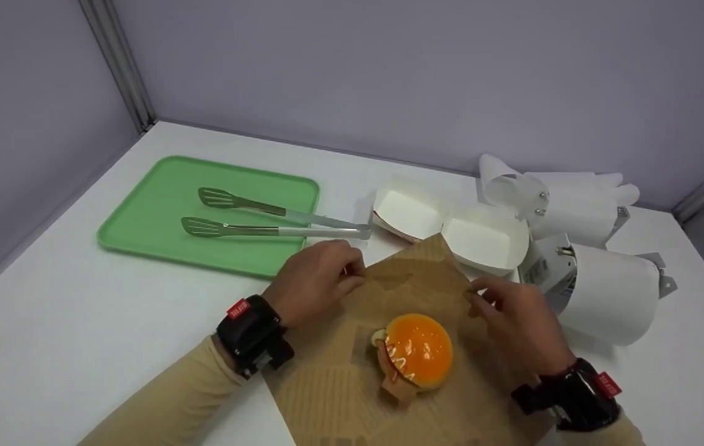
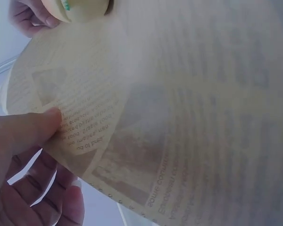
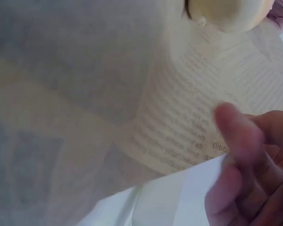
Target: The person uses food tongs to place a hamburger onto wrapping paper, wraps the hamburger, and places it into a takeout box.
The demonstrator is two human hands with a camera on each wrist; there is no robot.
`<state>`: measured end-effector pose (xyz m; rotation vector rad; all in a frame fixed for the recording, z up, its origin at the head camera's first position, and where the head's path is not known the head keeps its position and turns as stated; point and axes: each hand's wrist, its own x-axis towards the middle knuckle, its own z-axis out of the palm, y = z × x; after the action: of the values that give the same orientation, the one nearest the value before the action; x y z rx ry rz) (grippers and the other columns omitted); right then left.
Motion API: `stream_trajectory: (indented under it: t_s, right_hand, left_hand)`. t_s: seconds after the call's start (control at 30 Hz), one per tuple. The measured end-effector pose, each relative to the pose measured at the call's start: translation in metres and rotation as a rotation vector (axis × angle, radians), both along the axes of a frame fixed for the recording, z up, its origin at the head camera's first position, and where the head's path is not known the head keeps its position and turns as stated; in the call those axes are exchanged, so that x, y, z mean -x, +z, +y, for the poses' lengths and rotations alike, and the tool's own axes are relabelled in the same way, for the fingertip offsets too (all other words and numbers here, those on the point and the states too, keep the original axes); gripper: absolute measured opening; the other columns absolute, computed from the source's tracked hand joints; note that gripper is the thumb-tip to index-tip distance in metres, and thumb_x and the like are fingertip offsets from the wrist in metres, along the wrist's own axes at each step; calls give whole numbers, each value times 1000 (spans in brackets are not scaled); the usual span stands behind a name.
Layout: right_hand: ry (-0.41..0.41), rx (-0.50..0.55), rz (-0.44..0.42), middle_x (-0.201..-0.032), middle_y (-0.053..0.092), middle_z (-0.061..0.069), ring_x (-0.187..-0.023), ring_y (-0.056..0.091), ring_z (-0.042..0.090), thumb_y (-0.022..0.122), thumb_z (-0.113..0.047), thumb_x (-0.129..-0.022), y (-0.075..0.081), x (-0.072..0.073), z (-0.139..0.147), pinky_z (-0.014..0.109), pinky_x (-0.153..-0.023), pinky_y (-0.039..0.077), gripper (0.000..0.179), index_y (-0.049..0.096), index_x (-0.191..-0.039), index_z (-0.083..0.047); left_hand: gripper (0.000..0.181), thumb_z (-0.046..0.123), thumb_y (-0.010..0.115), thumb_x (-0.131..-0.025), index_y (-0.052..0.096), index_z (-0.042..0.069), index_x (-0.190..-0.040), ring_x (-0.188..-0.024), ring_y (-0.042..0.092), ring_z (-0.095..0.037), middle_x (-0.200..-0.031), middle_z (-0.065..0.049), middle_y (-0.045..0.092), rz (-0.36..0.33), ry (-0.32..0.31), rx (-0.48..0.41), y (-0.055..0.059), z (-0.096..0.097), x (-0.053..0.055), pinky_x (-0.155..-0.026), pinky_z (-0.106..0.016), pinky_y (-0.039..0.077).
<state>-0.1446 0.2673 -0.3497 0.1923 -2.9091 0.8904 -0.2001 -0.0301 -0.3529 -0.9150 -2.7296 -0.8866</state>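
A sheet of brown newsprint-patterned wrapping paper (image 1: 333,396) lies at the front of the table. On its middle sits a burger (image 1: 421,350) with a glossy orange bun and filling sticking out on its left side. My left hand (image 1: 318,275) pinches the paper's left edge between thumb and fingers, which the left wrist view shows close up. Across from it, my right hand (image 1: 516,319) pinches the right edge, thumb and fingertips at the margin. Pale paper fills much of the right wrist view, with the underside of the bun (image 3: 228,14) at the top.
Behind the left hand is a green tray (image 1: 141,204), with metal tongs (image 1: 321,233) lying across it and past its right edge. An open white paper food box (image 1: 482,241) stands beyond the paper. White-covered devices (image 1: 615,291) stand at the right; walls border the table.
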Motion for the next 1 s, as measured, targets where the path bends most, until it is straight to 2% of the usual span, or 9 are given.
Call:
stream_trajectory:
  t_s: [0.13, 0.33, 0.53, 0.63, 0.8, 0.9, 1.0]
  right_hand:
    - [39, 44, 32, -88, 78, 2, -61, 64, 12, 69, -14, -96, 1, -1, -1, 23, -55, 53, 8, 77, -97, -15]
    - [79, 74, 109, -91, 79, 7, -62, 68, 13, 70, -8, -94, -2, -2, -2, 22, -56, 55, 10, 78, -99, -12]
    - [82, 18, 157, -91, 79, 5, -65, 67, 8, 72, -6, -92, -3, -2, -2, 19, -59, 55, 13, 79, -101, -11]
    - [77, -7, 161, -88, 79, 3, -67, 64, 5, 74, -5, -89, -1, -3, -2, 19, -60, 54, 12, 79, -98, -12]
    - [101, -13, 174, -74, 70, -4, -61, 55, 4, 76, 0, -85, 5, -6, -4, 19, -54, 48, 17, 78, -95, -13]
    - [149, -6, 195, -69, 66, -7, -58, 51, 2, 77, 2, -84, 7, -9, -6, 20, -51, 46, 19, 78, -94, -14]
    - [207, 6, 216, -71, 68, -8, -58, 51, 0, 77, 4, -82, 7, -11, -8, 20, -50, 47, 21, 78, -92, -14]
  left_hand:
    - [6, 17, 75, -91, 72, 14, -88, -84, 61, -14, -88, 0, 68, 30, 14, -16, 1, -1, -1, -75, -31, 52]
    - [5, 17, 75, -91, 74, 13, -89, -89, 62, -17, -91, -1, 68, 73, 28, -11, 2, -2, -1, -79, -33, 52]
    - [3, 14, 74, -90, 73, 14, -87, -93, 63, -18, -92, 0, 68, 110, 35, -6, 3, -1, -6, -83, -34, 53]
    - [3, 12, 74, -89, 73, 15, -88, -93, 63, -18, -91, -1, 68, 133, 15, -1, 3, -1, -11, -85, -35, 53]
    - [3, 14, 73, -90, 75, 15, -92, -92, 62, -18, -91, 0, 67, 182, -45, 16, 2, -1, -19, -84, -34, 53]
    - [2, 16, 73, -91, 74, 15, -92, -93, 62, -17, -92, 1, 68, 204, -77, 23, 2, -1, -22, -85, -33, 53]
    - [2, 15, 72, -91, 74, 15, -92, -91, 62, -16, -92, 2, 68, 222, -110, 23, 2, 1, -24, -83, -32, 53]
